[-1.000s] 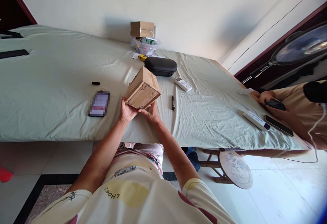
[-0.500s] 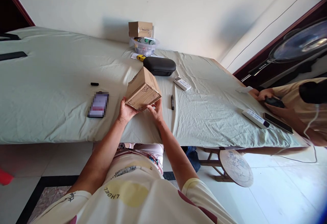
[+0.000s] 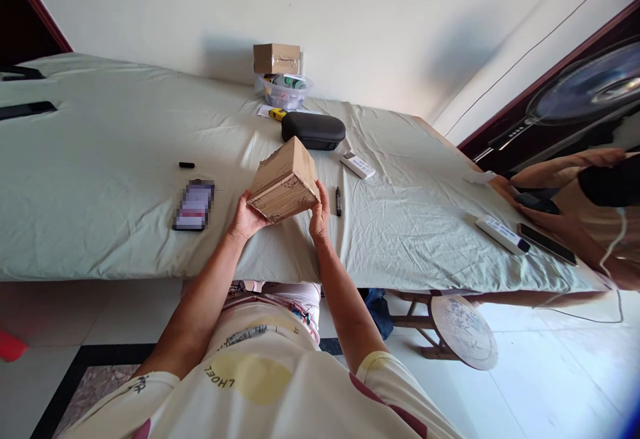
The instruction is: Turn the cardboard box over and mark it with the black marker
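A brown cardboard box (image 3: 284, 182) with dark line drawings on its near side is tilted between my two hands, in front of me over the table. My left hand (image 3: 246, 219) grips its lower left corner, fingers partly hidden beneath it. On the opposite side, my right hand (image 3: 320, 212) presses against the lower right corner with the fingers along the edge. A black marker (image 3: 339, 201) lies just right of that hand, while its black cap (image 3: 187, 165) rests far to the left, above a phone (image 3: 194, 205) with a blurred screen.
Behind the box sits a black hard case (image 3: 313, 130), with a yellow tape measure (image 3: 277, 114) beside it. A plastic tub (image 3: 286, 94) at the wall carries another cardboard box (image 3: 277, 59). White devices (image 3: 358, 165) lie rightward. Another person's arm (image 3: 560, 222) is at the right; a stool (image 3: 463, 331) stands below.
My right hand has shifted from the box's bottom edge outward and up to its right corner. The box has turned slightly. The other person's upper hand has lifted away from the dark object.
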`<state>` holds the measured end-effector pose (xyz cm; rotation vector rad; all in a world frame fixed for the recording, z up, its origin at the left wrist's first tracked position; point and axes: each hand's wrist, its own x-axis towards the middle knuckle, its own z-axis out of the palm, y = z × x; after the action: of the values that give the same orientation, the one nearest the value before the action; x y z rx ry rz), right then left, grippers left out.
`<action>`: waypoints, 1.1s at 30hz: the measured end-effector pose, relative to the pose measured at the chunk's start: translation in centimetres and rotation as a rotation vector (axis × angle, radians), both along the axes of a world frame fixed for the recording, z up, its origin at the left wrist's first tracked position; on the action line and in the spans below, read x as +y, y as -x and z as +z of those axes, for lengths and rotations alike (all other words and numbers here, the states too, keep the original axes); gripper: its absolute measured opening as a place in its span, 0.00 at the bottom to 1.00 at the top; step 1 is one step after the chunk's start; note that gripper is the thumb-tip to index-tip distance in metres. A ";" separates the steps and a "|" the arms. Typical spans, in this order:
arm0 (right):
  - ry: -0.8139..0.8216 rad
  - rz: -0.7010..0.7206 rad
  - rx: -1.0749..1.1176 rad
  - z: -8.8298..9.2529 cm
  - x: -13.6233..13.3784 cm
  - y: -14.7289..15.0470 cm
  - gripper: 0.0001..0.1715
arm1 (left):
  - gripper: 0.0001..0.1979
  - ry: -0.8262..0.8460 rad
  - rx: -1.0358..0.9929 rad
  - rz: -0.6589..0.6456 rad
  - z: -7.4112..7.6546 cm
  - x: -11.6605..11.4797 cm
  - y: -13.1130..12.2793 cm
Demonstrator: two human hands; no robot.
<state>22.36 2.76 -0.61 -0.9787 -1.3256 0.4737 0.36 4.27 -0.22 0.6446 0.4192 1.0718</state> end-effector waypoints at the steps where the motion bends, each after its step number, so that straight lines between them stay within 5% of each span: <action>1: -0.011 0.012 -0.001 0.0 0.1 0.0 0.61 | 0.38 0.003 -0.001 -0.006 0.0 0.1 0.1; 5: -0.002 0.024 -0.012 -0.1 0.4 -0.1 0.63 | 0.40 0.018 -0.012 -0.031 -0.1 0.2 0.3; 10: 0.015 -0.126 -0.010 0.2 0.3 -0.7 0.55 | 0.42 0.058 -0.041 -0.121 -0.4 0.2 0.6; 18: 0.155 -0.266 0.413 0.1 1.1 -2.6 0.42 | 0.44 0.085 -0.064 -0.285 -1.7 0.5 1.1; 24: 0.205 -0.207 0.484 -0.3 1.9 -3.6 0.39 | 0.48 0.142 -0.042 -0.394 -1.4 0.5 1.8; 29: 0.252 -0.272 0.457 -0.2 1.8 -3.6 0.31 | 0.56 0.107 0.057 -0.244 -1.1 0.6 1.1; 33: 0.210 -0.288 0.438 -0.1 1.9 -3.5 0.30 | 0.51 0.012 0.175 -0.004 -0.8 0.3 0.1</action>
<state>25.86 4.62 -0.71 -1.1410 -0.7396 0.5737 0.28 4.58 -1.02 0.7308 0.5750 1.0117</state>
